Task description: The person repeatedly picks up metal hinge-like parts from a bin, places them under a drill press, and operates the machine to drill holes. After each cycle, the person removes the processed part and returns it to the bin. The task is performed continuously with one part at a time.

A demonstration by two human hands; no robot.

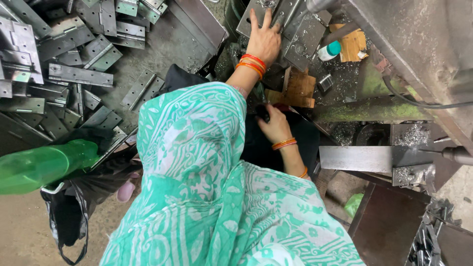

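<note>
My left hand (264,42) reaches forward, its fingers spread and lying flat on a grey metal hinge plate (300,42) at the machine. Orange bangles circle that wrist, and a green-and-white patterned cloth (197,148) drapes the arm. My right hand (274,127), also with orange bangles, sits lower and closer to my body. Its fingers curl against a small dark object (262,113), and whether they grip it is hidden. Wooden blocks (295,88) lie between the two hands.
Several steel hinges (79,74) lie heaped on the left. A green plastic bottle (44,165) and a black bag (69,216) sit at the lower left. The machine body (419,44), a steel plate (359,158), metal shavings (411,135) and a small teal-capped bottle (329,50) are on the right.
</note>
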